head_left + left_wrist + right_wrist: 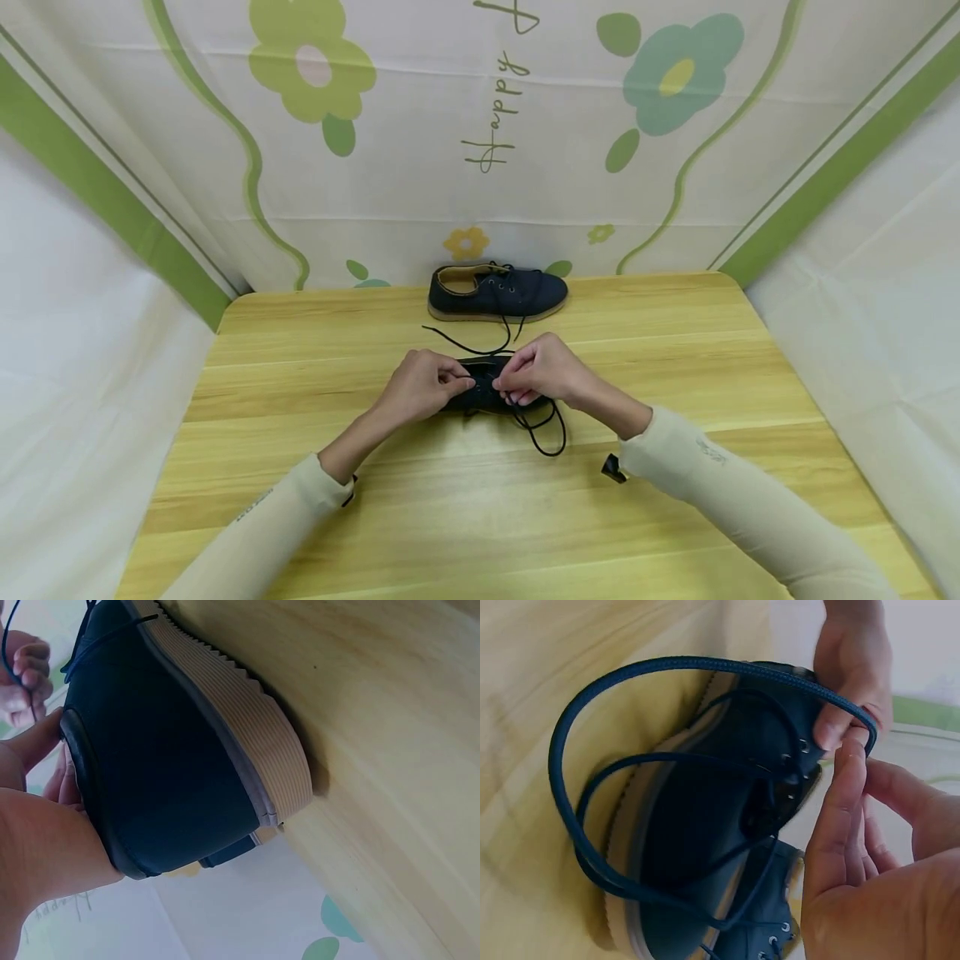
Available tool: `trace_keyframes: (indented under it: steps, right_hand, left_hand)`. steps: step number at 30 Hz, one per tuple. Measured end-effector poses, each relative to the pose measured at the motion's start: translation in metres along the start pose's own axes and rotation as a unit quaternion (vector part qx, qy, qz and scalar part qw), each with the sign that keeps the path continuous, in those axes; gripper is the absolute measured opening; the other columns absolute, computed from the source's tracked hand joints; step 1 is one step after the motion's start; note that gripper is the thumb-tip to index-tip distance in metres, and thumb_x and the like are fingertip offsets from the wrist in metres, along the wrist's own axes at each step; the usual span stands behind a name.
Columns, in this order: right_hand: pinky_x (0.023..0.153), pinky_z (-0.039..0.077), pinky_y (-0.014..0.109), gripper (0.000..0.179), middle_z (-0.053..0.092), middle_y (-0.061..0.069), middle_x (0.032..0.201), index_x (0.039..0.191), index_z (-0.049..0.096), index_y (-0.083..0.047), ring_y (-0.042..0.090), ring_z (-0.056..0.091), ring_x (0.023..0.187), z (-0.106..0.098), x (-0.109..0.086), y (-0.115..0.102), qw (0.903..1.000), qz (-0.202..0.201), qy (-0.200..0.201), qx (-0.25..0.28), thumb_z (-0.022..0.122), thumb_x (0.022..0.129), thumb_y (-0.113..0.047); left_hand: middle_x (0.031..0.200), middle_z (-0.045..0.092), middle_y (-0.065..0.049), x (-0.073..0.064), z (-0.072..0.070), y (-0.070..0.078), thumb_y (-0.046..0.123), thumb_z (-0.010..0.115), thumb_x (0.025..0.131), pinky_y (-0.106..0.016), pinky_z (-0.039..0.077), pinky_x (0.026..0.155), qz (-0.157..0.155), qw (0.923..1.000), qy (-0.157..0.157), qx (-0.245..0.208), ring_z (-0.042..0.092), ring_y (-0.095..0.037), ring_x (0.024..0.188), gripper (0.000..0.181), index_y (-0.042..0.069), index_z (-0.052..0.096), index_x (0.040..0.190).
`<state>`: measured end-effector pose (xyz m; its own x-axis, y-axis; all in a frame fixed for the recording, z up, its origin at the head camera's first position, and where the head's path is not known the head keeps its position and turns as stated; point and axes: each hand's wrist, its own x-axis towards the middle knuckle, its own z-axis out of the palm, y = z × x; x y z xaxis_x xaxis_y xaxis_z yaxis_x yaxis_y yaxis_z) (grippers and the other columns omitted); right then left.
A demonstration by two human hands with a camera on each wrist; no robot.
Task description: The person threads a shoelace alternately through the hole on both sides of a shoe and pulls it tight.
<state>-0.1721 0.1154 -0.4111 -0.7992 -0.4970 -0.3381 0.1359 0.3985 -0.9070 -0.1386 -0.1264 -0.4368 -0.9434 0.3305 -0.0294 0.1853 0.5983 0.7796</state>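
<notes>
A dark navy lace-up shoe [486, 368] with a tan ridged sole sits on the table, heel to the left. My left hand [426, 385] is at its opening and pinches the upper's edge by the eyelets; some of those fingers are hidden inside. Above the eyelets, my right hand [546, 367] pinches a dark shoelace [557, 761] between thumb and fingertips. From those fingertips the lace hangs in wide loops over the toe and side, seen in the right wrist view. Another length of it trails toward the back of the table.
Behind stands a matching navy shoe [546, 290], toe right, with its own laces loosely on top, close to the flowered curtain [405, 183]. Pale cloth hangs along both sides of the wooden table [285, 358]. Small black devices are strapped at both wrists.
</notes>
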Motion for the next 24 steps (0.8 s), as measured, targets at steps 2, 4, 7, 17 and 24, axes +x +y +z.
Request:
trace_keyframes:
  steps: [2, 4, 7, 17, 24]
  right_hand:
    - [0.059, 0.062, 0.028, 0.011, 0.079, 0.011, 0.078, 0.089, 0.083, 0.001, 0.015, 0.074, 0.062, 0.003, 0.002, 0.003, 0.9999, 0.006, -0.004, -0.015, 0.081, 0.092, -0.01]
    - [0.059, 0.062, 0.028, 0.013, 0.078, 0.011, 0.074, 0.088, 0.083, 0.001, 0.014, 0.073, 0.061, 0.006, 0.004, 0.005, 0.9995, 0.013, -0.007, -0.026, 0.084, 0.091, -0.011]
    - [0.061, 0.063, 0.033, 0.014, 0.076, 0.01, 0.071, 0.085, 0.083, 0.0, 0.014, 0.072, 0.059, 0.01, 0.006, 0.007, 0.9989, 0.021, -0.008, -0.042, 0.086, 0.09, -0.013]
    - [0.066, 0.065, 0.045, 0.016, 0.075, 0.009, 0.067, 0.08, 0.082, -0.001, 0.018, 0.073, 0.057, 0.018, 0.008, 0.007, 0.9975, 0.028, -0.008, -0.065, 0.084, 0.09, -0.014]
    - [0.063, 0.064, 0.04, 0.016, 0.074, 0.007, 0.065, 0.079, 0.082, -0.001, 0.015, 0.071, 0.054, 0.025, 0.009, 0.004, 0.9963, 0.036, 0.015, -0.076, 0.084, 0.09, -0.013]
  left_hand:
    - [0.075, 0.075, 0.007, 0.0, 0.0, 0.0, 0.019, 0.078, 0.098, -0.026, 0.047, 0.058, -0.001, 1.0, 0.0, -0.001, 0.06, -0.008, 0.06, 0.01, 0.012, 0.085, 0.095]
    - [0.075, 0.075, 0.007, -0.001, 0.0, 0.0, 0.018, 0.078, 0.098, -0.026, 0.046, 0.058, -0.002, 1.0, 0.001, -0.003, 0.06, -0.008, 0.06, 0.01, 0.012, 0.085, 0.095]
    - [0.075, 0.075, 0.007, -0.001, 0.0, 0.0, 0.018, 0.078, 0.098, -0.026, 0.045, 0.057, -0.002, 1.0, 0.001, -0.005, 0.059, -0.008, 0.059, 0.009, 0.013, 0.085, 0.094]
    - [0.075, 0.075, 0.007, -0.002, 0.001, -0.001, 0.018, 0.079, 0.097, -0.026, 0.047, 0.057, -0.001, 0.9999, 0.004, -0.013, 0.062, -0.008, 0.06, 0.009, 0.012, 0.084, 0.093]
    - [0.075, 0.075, 0.006, -0.002, 0.001, -0.003, 0.019, 0.081, 0.096, -0.027, 0.051, 0.058, 0.004, 0.9997, 0.007, -0.024, 0.065, -0.008, 0.062, 0.01, 0.011, 0.083, 0.09]
